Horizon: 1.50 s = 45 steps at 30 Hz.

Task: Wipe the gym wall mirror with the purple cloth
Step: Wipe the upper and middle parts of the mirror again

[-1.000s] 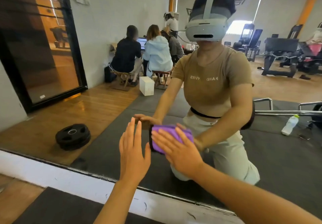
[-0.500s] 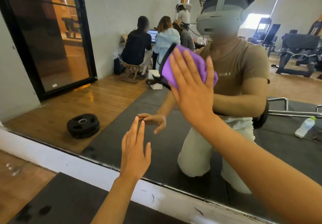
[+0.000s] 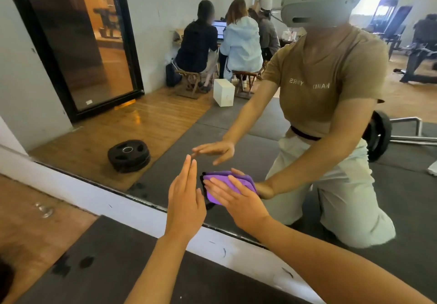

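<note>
The gym wall mirror [image 3: 165, 72] fills most of the view, its bottom edge running above a white base strip. My right hand [image 3: 238, 199] lies flat with straight fingers on the folded purple cloth [image 3: 214, 191], pressing it against the low part of the glass. My left hand [image 3: 185, 202] is held upright just left of the cloth, fingers straight and together, holding nothing; whether it touches the glass cannot be told. My kneeling reflection shows both hands mirrored.
A white base strip [image 3: 99, 199] runs under the mirror. A dark floor mat [image 3: 113, 273] and wooden floor [image 3: 35, 228] lie below it. Reflected in the glass are stacked weight plates [image 3: 128, 156], seated people [image 3: 220, 41], a white box [image 3: 223, 92] and a barbell [image 3: 387, 135].
My right hand swept the cloth up to head height on the glass, then back down to the low part near the bottom edge. My left hand stayed upright beside it.
</note>
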Available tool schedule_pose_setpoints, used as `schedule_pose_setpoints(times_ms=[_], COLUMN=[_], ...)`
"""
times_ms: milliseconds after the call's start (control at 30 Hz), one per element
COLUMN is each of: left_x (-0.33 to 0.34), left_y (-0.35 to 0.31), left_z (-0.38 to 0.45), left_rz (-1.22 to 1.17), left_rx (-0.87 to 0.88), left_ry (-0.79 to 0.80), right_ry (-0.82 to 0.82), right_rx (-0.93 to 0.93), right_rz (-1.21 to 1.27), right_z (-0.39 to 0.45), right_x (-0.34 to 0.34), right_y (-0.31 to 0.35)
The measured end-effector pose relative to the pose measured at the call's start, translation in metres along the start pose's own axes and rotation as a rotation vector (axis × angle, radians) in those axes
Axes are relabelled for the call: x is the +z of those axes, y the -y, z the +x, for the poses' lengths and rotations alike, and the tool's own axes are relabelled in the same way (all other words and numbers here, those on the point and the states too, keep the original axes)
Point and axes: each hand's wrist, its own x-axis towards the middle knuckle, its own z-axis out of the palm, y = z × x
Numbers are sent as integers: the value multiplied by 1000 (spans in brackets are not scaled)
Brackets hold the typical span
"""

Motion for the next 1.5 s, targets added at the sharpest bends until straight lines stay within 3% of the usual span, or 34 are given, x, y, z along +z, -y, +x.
schedule_pose_setpoints(times_ms=[100,233,300,400,500,600,733,833,933,1067,1167,1333,1500], left_x=[5,12,13,13,14,13,11,10,12,12,15,16,19], left_y=[-1,-1,0,-4,-11,-15,-17,-21,-26,-29,-31,-24,-7], left_z=[-3,-5,-6,-6,-8,-8,-7,-5,-4,-6,-6,-4,-5], left_rz=[-11,-35,-73,-88,-85,-95,-101,-87,-98,-95,-94,-130,-13], left_rx=[-14,8,3,33,1,0,-25,-63,-115,-79,-95,-84,-11], left_ry=[31,62,56,6,4,7,48,70,86,61,59,32,42], right_ry=[218,220,-3,-428,-582,-553,-284,-224,-303,-500,-525,-352,132], right_rx=[-168,-235,-76,234,375,431,223,181,123,348,390,130,-236], right_rz=[106,37,-47,19,47,18,-88,-22,4,229,298,145,86], right_z=[-11,-15,-7,25,43,35,6,0,3,17,21,8,-19], right_x=[14,14,6,-24,-51,-47,-14,-8,-19,-56,-67,-29,7], right_y=[16,9,-11,-68,-113,-106,-59,-49,-64,-101,-110,-67,-4])
